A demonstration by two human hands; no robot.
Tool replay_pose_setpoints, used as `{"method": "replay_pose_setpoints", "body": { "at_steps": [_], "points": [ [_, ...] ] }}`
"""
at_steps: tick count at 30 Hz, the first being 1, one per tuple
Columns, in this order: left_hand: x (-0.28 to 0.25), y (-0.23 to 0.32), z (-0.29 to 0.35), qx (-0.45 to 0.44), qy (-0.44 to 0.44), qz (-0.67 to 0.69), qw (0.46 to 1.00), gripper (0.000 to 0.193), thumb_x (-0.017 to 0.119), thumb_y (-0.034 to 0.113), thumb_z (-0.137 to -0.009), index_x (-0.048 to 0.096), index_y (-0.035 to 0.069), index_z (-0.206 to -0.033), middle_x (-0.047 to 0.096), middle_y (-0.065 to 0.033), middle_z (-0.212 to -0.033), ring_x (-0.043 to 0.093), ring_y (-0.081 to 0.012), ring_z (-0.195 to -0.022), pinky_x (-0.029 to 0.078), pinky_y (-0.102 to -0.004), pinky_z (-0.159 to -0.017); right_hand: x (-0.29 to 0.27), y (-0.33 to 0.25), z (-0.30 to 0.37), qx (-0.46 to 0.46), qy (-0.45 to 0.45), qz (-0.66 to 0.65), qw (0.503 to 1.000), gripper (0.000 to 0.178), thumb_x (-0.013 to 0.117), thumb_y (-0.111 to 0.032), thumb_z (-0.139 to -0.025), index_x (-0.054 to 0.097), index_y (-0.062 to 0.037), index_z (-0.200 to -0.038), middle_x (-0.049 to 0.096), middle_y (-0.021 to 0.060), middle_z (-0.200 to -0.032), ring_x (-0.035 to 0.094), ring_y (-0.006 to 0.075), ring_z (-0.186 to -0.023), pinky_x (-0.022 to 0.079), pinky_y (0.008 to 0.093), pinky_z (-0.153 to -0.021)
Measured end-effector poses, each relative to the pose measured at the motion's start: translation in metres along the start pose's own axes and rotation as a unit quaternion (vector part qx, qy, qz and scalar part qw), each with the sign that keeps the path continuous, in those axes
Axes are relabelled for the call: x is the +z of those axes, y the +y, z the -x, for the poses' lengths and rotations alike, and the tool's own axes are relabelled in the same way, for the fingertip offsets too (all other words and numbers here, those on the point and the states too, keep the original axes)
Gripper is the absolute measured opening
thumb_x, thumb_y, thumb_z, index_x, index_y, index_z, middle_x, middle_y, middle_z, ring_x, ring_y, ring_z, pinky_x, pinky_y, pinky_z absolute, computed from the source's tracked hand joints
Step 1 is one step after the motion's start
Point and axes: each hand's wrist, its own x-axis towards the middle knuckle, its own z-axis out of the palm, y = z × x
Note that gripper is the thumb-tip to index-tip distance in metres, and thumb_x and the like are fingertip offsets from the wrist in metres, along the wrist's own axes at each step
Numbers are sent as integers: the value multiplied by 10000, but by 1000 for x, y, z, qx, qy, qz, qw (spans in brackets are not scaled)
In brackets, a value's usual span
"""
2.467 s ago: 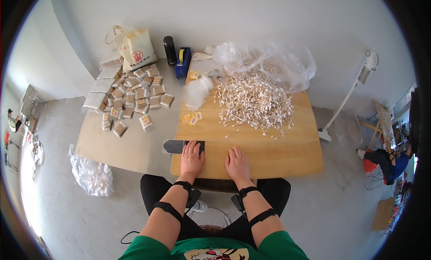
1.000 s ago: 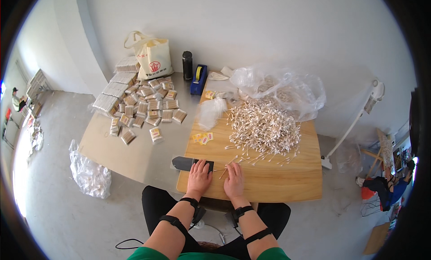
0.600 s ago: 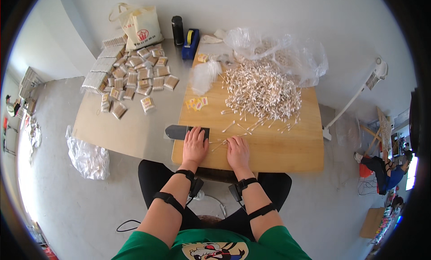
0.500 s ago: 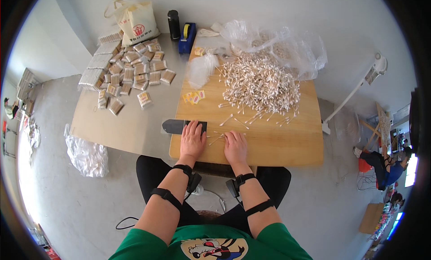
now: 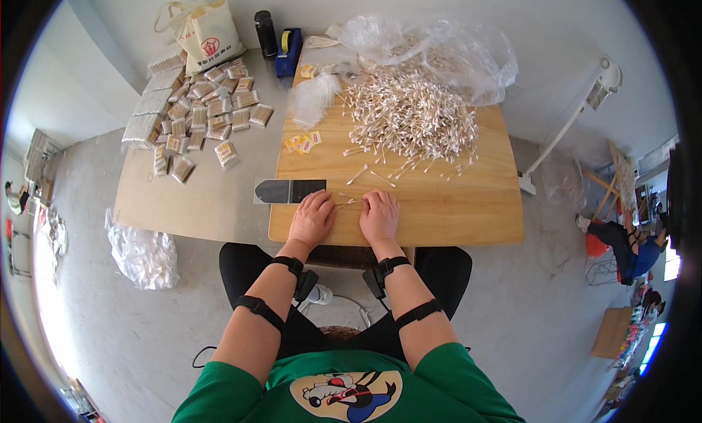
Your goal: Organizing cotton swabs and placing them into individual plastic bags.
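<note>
A few loose cotton swabs (image 5: 347,201) lie on the wooden board between my two hands. My left hand (image 5: 313,217) rests palm down at the board's front edge, fingers extended, its fingertips beside the near right corner of a dark flat plate (image 5: 292,191) with a rounded left end. The thumb side is close to the swabs. My right hand (image 5: 379,216) has its fingers curled down together over the right ends of these swabs; its fingertips are partly hidden. Two more cotton swabs (image 5: 382,179) lie just beyond. Farther back is a large heap of cotton swabs (image 5: 409,119).
Clear plastic bags (image 5: 314,100) and small yellow labels (image 5: 303,142) lie left of the heap. Filled swab packets (image 5: 219,108) cover the left table's back. Behind stand a tape dispenser (image 5: 289,54), a black bottle (image 5: 265,34) and a cloth bag (image 5: 208,39). A lamp stand (image 5: 559,141) is at right.
My left hand has slid off the dark plate, toward me and slightly right. My right hand stays over the swab ends. The whole view has shifted a little.
</note>
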Motion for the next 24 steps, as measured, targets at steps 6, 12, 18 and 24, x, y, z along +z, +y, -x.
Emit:
{"method": "replay_pose_setpoints", "body": {
  "at_steps": [6, 12, 18, 24],
  "points": [
    [6, -3, 3, -30, 28, 13, 999, 136, 644, 122, -841, 634, 51, -957, 619, -102, -1107, 572, -289, -1127, 462, -400, -981, 4, 6, 0, 6, 38, -38, 999, 91, 677, -94, -792, 648, -105, -878, 620, 49, -946, 573, 288, -948, 444, 415, -820],
    [9, -5, 4, -56, 25, 11, 998, 121, 646, 128, -839, 631, 55, -935, 603, -97, -1057, 576, -290, -1073, 478, -393, -931, 8, 8, -1, 24, 40, -20, 999, 111, 658, -102, -839, 656, -95, -950, 631, 60, -955, 578, 289, -937, 455, 407, -820],
    [10, -7, 6, -61, 29, -3, 998, 100, 635, 140, -851, 638, 77, -928, 607, -81, -983, 578, -289, -1016, 495, -398, -859, 9, 7, -2, 13, 60, -13, 998, 99, 664, -103, -831, 648, -94, -929, 626, 65, -965, 576, 298, -936, 453, 417, -823],
    [4, -6, 5, -67, 32, 1, 997, 79, 659, 117, -841, 656, 70, -904, 600, -89, -951, 587, -298, -971, 508, -397, -826, 6, 1, -2, -2, 20, -15, 1000, 85, 684, -106, -806, 630, -95, -871, 618, 64, -949, 573, 296, -927, 450, 421, -819]
  ]
}}
